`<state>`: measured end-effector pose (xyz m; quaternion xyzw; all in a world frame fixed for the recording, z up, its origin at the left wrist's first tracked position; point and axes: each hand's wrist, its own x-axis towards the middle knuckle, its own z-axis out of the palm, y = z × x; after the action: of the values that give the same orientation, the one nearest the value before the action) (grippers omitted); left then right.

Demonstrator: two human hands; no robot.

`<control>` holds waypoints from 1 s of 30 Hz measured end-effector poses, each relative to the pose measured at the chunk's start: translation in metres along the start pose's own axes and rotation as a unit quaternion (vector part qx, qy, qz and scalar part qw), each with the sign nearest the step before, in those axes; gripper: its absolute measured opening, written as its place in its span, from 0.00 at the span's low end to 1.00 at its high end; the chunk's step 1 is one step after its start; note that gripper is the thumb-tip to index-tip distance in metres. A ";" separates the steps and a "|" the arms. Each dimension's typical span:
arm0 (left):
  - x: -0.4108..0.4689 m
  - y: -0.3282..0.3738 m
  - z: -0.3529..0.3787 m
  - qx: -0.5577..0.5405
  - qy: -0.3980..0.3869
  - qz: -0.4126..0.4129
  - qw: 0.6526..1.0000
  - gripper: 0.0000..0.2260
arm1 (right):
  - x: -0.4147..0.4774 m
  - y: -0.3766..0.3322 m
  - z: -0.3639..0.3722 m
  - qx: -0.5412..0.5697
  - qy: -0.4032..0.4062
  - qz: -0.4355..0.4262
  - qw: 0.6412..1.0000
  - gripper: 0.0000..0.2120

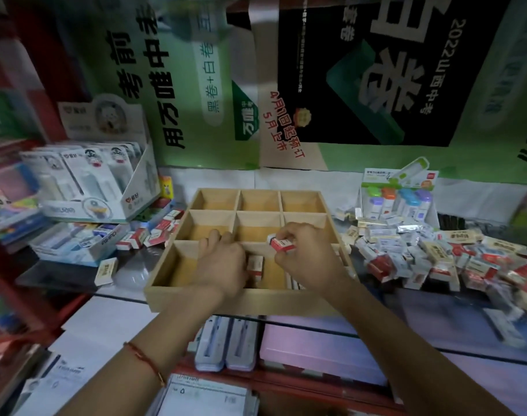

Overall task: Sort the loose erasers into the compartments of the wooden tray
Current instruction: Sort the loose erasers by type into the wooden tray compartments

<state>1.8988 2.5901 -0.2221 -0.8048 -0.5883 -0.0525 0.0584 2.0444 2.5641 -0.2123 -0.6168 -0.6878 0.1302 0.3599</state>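
Red-and-white eraser [281, 244]: pinched by its short end in the right hand [304, 253], thumb and fingertips curled round it. Held over the divider between the middle and near rows of the wooden tray [178, 298], not yet down in any compartment. Label faces up, probably so the kind can be read before it is placed.

Second red-and-white eraser [255, 267]: stands on end in the near middle compartment, against the thumb side of the left hand [223, 262]. That hand lies palm down over the same compartment, fingers reaching past the divider. Cannot tell whether it grips this eraser or only steadies it; the thumb is hidden. Likely bracing it upright so the next one can slide in alongside.

Near right compartment: edges of a few packed erasers [292, 280] show under the right wrist. The far row is bare, as is what shows of the middle row. Sorting looks barely begun.

Supply: big pile [421, 259] of mixed loose erasers just right of the tray, within easy reach of the picking hand. Small pile [154, 232] at the tray's left edge; one cream eraser [106, 270] apart from it, nearer.

Around: display box [91, 181] far left, posters [346, 70] behind.
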 end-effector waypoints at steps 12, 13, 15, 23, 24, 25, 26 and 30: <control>0.007 0.009 0.008 -0.164 -0.029 0.049 0.985 0.06 | -0.010 0.017 -0.018 0.008 0.009 0.032 0.999 0.08; 0.006 0.009 0.009 -0.162 -0.024 0.050 0.985 0.07 | -0.009 0.016 -0.018 0.006 0.007 0.028 1.000 0.07; 0.004 0.010 0.011 -0.150 -0.010 0.052 0.987 0.10 | -0.008 0.011 -0.016 0.007 0.005 0.017 1.000 0.06; -0.003 0.003 0.010 -0.252 0.040 -0.008 0.967 0.11 | 0.004 -0.012 0.017 -0.218 -0.073 -0.052 0.972 0.13; -0.004 0.002 0.012 -0.256 0.031 -0.007 0.966 0.12 | 0.004 -0.012 0.020 -0.235 -0.078 -0.050 0.967 0.13; -0.004 0.002 0.012 -0.257 0.025 -0.006 0.966 0.12 | 0.003 -0.013 0.022 -0.247 -0.080 -0.047 0.964 0.13; -0.004 0.002 0.013 -0.255 0.022 -0.006 0.967 0.12 | 0.002 -0.014 0.024 -0.258 -0.082 -0.044 0.962 0.12; 0.005 0.005 0.010 -0.261 0.014 -0.025 0.965 0.13 | -0.001 -0.016 0.026 -0.295 -0.070 -0.041 0.952 0.07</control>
<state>1.9050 2.5950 -0.2310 -0.7764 -0.5734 -0.2169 -0.1463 2.0152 2.5667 -0.2207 -0.6559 -0.7439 -0.0510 0.1175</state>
